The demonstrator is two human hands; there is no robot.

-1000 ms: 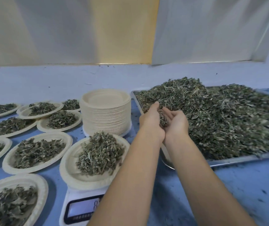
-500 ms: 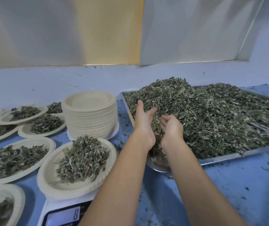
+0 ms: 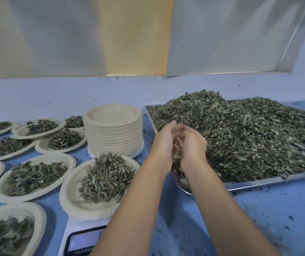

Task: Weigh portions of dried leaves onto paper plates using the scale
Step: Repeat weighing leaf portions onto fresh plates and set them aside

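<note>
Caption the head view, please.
Left hand and right hand meet over the tray of dried leaves; filled plate on scale.

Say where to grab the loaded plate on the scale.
Take the loaded plate by its bare rim on the left and near sides, fingers under, thumbs on top, kept level. The leaf heap is loose and piled toward the back right, and the plate stack crowds the far edge.

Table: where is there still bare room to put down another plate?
The blue table is bare, bar leaf crumbs, in front of the metal tray, at the near right. Only a narrow strip separates tray from plate stack. The left is crowded with filled plates and the scale.
</note>
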